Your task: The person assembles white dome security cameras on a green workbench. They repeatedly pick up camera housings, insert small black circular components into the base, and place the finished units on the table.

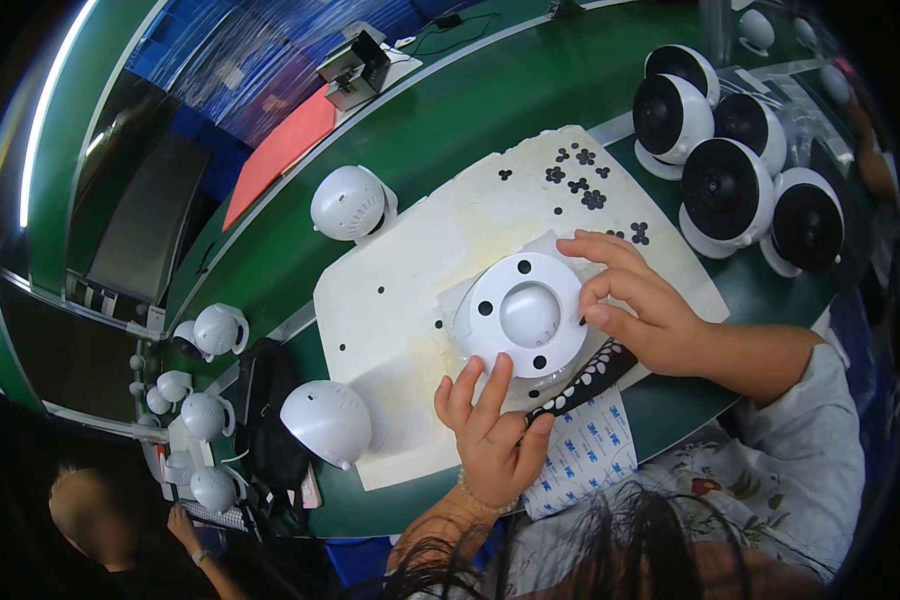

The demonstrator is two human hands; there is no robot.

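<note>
In front of me a white round base (505,340) with a wide central recess lies on clear plastic, several black round pads (485,308) on its flat rim. My left hand (495,435) rests two stretched fingertips on the near left rim. Its bent index finger and thumb pinch the end of a black strip (588,383) dotted with whitish round spots. My right hand (642,305) is at the right rim, thumb and index fingertip closed at another black pad (582,321) there. Its remaining fingers are raised and curved over the far right edge.
A cream card (400,300) carries scattered black dots (594,199). White ball-shaped cameras with black fronts (727,190) crowd the right. White housings (327,423) stand left. A printed backing sheet (585,450) lies near me. Another person (95,520) sits at lower left.
</note>
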